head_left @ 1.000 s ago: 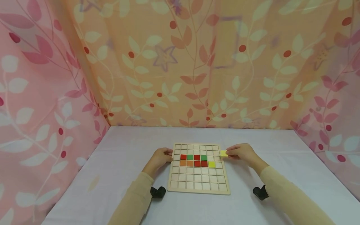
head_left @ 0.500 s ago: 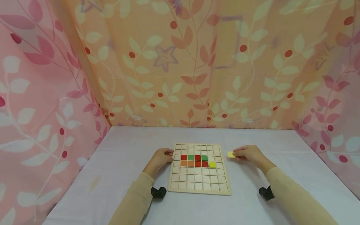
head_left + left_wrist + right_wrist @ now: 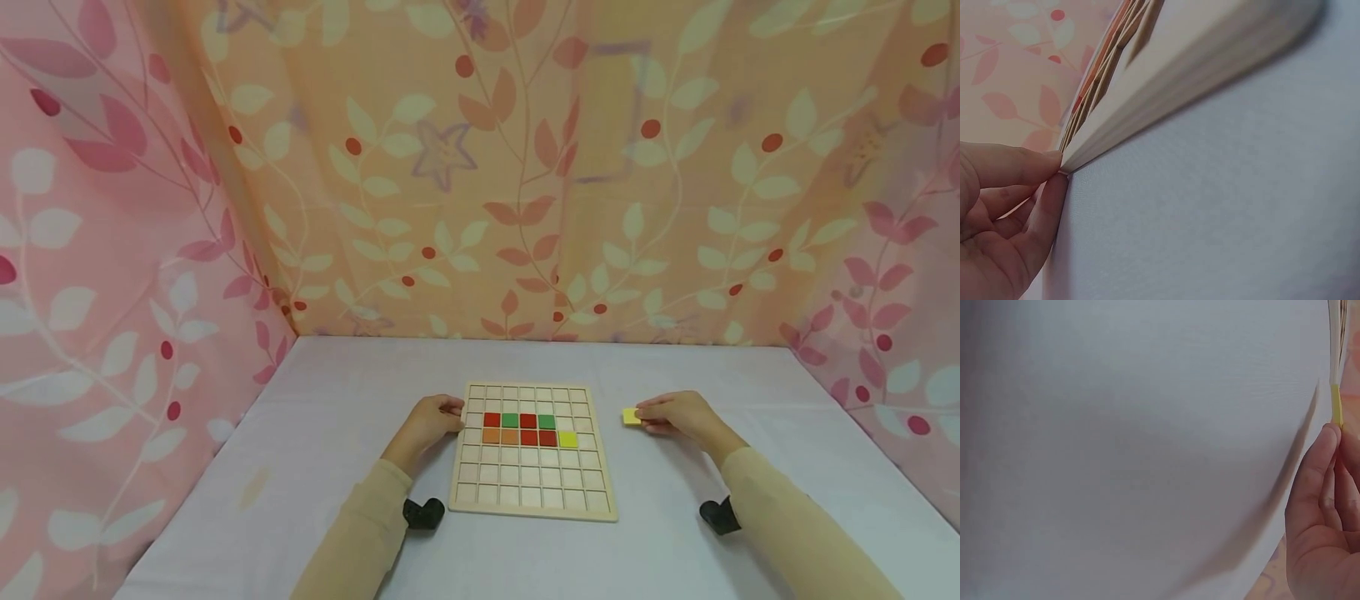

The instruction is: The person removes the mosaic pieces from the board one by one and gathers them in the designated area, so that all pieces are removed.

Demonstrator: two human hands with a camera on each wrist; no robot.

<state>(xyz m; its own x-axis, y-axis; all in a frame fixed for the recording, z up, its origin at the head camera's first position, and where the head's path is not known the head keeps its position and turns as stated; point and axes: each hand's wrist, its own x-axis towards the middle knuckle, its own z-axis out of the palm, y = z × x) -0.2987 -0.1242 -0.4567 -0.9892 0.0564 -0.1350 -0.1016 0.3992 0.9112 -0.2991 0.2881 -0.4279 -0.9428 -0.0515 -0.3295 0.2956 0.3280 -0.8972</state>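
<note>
A pale wooden grid board (image 3: pixel 532 475) lies flat on the table. Set in its cells are two rows of square tiles: red and green ones (image 3: pixel 510 420) above, orange, red and one yellow tile (image 3: pixel 568 439) below. With thumb and finger, my left hand (image 3: pixel 426 427) holds the board's left edge; the left wrist view shows the fingertips (image 3: pixel 1052 164) meeting at that rim. To the right of the board and apart from it, my right hand (image 3: pixel 684 417) pinches a loose yellow tile (image 3: pixel 631 417). In the right wrist view this tile (image 3: pixel 1336 405) appears edge-on, raised above the cloth.
A white cloth (image 3: pixel 375 367) covers the table. Patterned curtains (image 3: pixel 525 167) rise at the back and on both sides. A black wrist mount (image 3: pixel 423 514) sits at the left sleeve and another black mount (image 3: pixel 720 516) at the right sleeve.
My right hand has moved right, carrying the yellow tile from above the board's right edge out past it. The left hand and the board have stayed put.
</note>
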